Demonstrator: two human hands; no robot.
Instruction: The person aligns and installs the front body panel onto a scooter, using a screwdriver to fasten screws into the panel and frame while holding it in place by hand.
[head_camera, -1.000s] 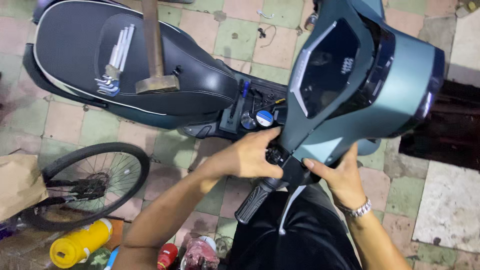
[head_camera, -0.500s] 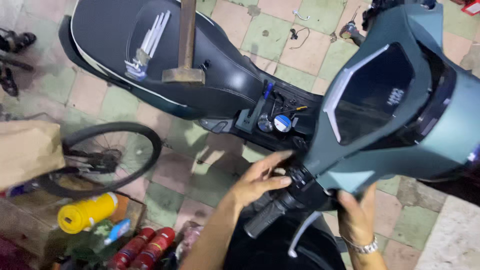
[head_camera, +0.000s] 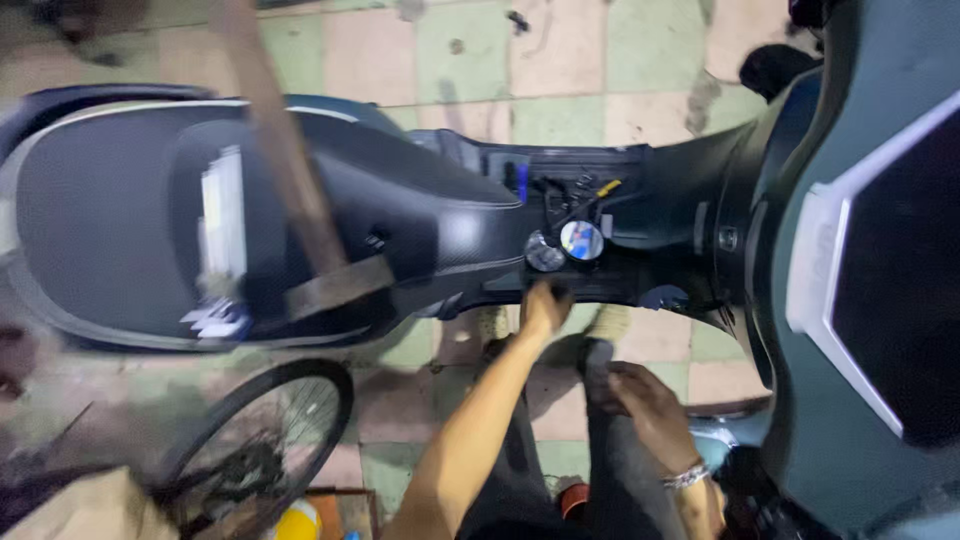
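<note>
My left hand (head_camera: 545, 312) reaches forward to the near edge of the dark teal scooter's footboard (head_camera: 640, 272). Its fingertips are just below two small round caps, one dark (head_camera: 545, 253) and one shiny blue-silver (head_camera: 582, 240). Nothing shows in that hand. My right hand (head_camera: 645, 408), with a metal bracelet at the wrist, lies lower against a dark rounded shape by my dark trousers; blur hides its grip. Small tools and a yellow-tipped piece (head_camera: 605, 187) lie on the footboard.
A hammer with a wooden handle (head_camera: 285, 170) lies across the black seat (head_camera: 130, 220). The scooter's front panel (head_camera: 880, 280) fills the right side. A bicycle wheel (head_camera: 265, 430), a brown cardboard piece (head_camera: 90, 510) and a yellow bottle (head_camera: 295, 522) sit on the tiled floor at lower left.
Both hands have left the handlebar. My left hand moved out to the footboard and my right hand dropped toward my lap. The view swung left and down over the seat.
</note>
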